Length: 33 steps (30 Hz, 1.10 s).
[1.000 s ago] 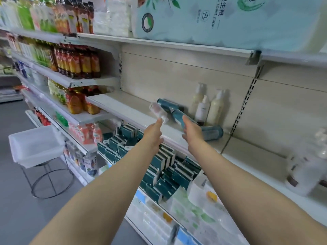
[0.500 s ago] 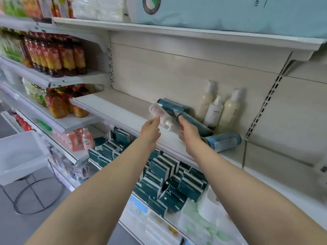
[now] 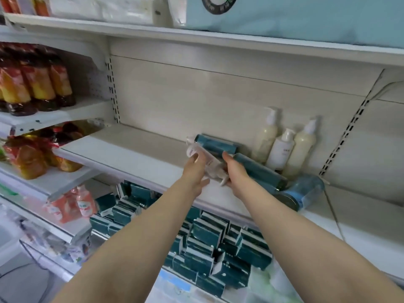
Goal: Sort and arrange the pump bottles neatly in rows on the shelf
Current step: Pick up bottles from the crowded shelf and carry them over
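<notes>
A clear pump bottle (image 3: 210,164) lies tilted on the white shelf (image 3: 131,154), pump end toward me. My left hand (image 3: 194,172) grips its upper body and my right hand (image 3: 235,172) holds its lower part by the pump. Behind it lie two dark teal bottles (image 3: 216,144) (image 3: 260,171), and a light blue bottle (image 3: 306,191) rests on its side to the right. Three pump bottles stand upright against the back wall: a cream one (image 3: 265,136), a small white one (image 3: 282,153) and another cream one (image 3: 305,147).
The shelf's left half is bare board. Dark sauce bottles (image 3: 37,84) fill the neighbouring shelf on the left. Teal boxes (image 3: 207,248) crowd the shelf below. A large pale blue pack (image 3: 306,14) sits on the shelf above. A thin cable (image 3: 332,211) runs across the shelf at right.
Both hands have closed in on the clear bottle; earlier only my left fingertips touched it. The view has moved nearer to the shelf.
</notes>
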{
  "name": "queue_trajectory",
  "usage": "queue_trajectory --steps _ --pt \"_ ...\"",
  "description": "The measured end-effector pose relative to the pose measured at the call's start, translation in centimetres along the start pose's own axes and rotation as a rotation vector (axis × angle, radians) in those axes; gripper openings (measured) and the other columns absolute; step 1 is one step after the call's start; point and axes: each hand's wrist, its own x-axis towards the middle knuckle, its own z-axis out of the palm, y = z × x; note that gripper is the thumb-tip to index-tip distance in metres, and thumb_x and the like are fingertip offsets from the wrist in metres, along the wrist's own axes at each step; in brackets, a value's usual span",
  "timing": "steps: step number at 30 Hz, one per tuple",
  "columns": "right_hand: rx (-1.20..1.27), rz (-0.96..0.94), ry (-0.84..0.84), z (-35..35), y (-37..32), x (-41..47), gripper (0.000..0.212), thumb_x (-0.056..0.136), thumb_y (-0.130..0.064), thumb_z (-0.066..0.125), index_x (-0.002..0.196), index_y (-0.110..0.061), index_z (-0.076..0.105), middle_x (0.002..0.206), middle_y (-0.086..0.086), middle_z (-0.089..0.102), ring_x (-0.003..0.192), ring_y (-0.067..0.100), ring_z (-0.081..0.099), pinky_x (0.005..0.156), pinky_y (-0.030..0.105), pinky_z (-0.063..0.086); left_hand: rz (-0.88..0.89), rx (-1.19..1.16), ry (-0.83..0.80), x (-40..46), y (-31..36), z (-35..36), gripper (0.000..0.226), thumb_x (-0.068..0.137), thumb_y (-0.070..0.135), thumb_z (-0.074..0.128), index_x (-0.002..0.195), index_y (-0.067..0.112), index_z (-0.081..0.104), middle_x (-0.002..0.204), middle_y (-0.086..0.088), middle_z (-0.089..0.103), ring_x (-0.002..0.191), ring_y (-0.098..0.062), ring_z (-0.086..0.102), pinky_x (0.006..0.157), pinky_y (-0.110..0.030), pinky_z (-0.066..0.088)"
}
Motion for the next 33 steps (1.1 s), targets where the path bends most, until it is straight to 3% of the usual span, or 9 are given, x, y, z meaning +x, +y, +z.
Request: queue_trajectory --steps 5,8,10,15,19,22,27,31,33 --pt "0.093 -0.038 -0.075 0.8 0.1 -0.8 0.036 0.102 -0.044 0.051 0.116 -0.014 0.066 0.101 0.014 0.075 0.08 0.028 0.071 0.062 0.038 0.059 0.007 0.037 0.026 1.5 1.0 -0.9 0.043 0.102 0.045 0.045 0.14 0.026 0.048 0.133 -0.007 0.058 0.107 -0.028 0.063 0.073 -0.038 0.06" --pt "0.079 -0.157 -0.067 1.2 -0.4 -1.1 0.028 0.104 -0.016 0.047 0.121 -0.008 0.067 0.085 0.013 0.074 0.068 0.023 0.067 0.063 0.032 0.056 -0.007 0.041 0.042 2.0 3.1 -1.3 0.037 0.102 0.045 0.044 0.116 0.015 0.06 0.107 -0.011 0.066 0.083 -0.024 0.063 0.06 -0.032 0.054" --pt "-0.017 -0.266 -0.049 1.5 -1.0 -1.3 0.03 0.099 -0.002 0.05 0.121 -0.011 0.067 0.092 0.011 0.072 0.071 0.019 0.065 0.063 0.026 0.054 -0.007 0.023 0.029 2.2 4.8 -1.4 0.036 0.103 0.044 0.044 0.101 0.012 0.06 0.091 -0.008 0.062 0.07 -0.02 0.059 0.054 -0.03 0.053" --pt "-0.258 -0.374 -0.021 2.1 -0.9 -1.3 0.048 0.089 -0.02 0.075 0.132 -0.028 0.055 0.134 0.0 0.06 0.123 0.02 0.056 0.099 0.031 0.049 -0.06 -0.026 -0.037 2.6 6.8 -2.2 0.042 0.105 0.041 0.038 0.112 0.004 0.057 0.083 -0.012 0.057 0.064 -0.022 0.056 0.048 -0.028 0.049" --pt "-0.286 -0.357 -0.034 2.2 0.6 -1.4 0.054 0.091 -0.024 0.074 0.138 -0.023 0.046 0.126 -0.002 0.065 0.102 0.01 0.064 0.075 0.016 0.053 -0.14 -0.054 -0.097 2.6 6.5 -2.4 0.049 0.105 0.046 0.035 0.11 0.003 0.058 0.085 -0.014 0.062 0.064 -0.023 0.06 0.041 -0.024 0.051" --pt "-0.354 -0.313 -0.026 2.6 1.9 -0.9 0.053 0.088 -0.02 0.076 0.135 -0.022 0.052 0.125 0.001 0.067 0.112 0.019 0.064 0.102 0.043 0.052 -0.141 -0.007 -0.114 3.1 5.6 -2.7 0.05 0.104 0.048 0.036 0.106 0.006 0.062 0.095 -0.013 0.068 0.073 -0.023 0.065 0.053 -0.029 0.054" --pt "-0.358 -0.31 0.047 3.3 2.1 -1.3 0.057 0.081 -0.022 0.083 0.129 -0.022 0.054 0.117 0.0 0.069 0.096 0.016 0.07 0.078 0.026 0.054 -0.152 0.029 -0.131 4.5 4.6 -3.6 0.05 0.104 0.048 0.034 0.108 0.01 0.066 0.107 -0.011 0.071 0.087 -0.022 0.066 0.063 -0.033 0.049" --pt "-0.21 -0.312 0.176 2.9 2.6 -1.1 0.069 0.075 -0.031 0.087 0.134 -0.02 0.052 0.121 0.001 0.069 0.106 0.021 0.068 0.1 0.045 0.053 -0.17 -0.019 -0.112 6.4 4.3 -2.9 0.049 0.102 0.052 0.04 0.101 0.01 0.064 0.105 -0.01 0.066 0.092 -0.024 0.06 0.084 -0.035 0.051" --pt "-0.093 -0.313 0.226 2.1 2.5 -1.3 0.072 0.074 -0.035 0.088 0.135 -0.021 0.052 0.121 0.0 0.069 0.105 0.021 0.068 0.101 0.047 0.053 -0.204 -0.049 -0.08 7.1 4.2 -2.4 0.046 0.1 0.051 0.047 0.101 0.007 0.059 0.085 -0.009 0.056 0.075 -0.022 0.052 0.074 -0.033 0.049"
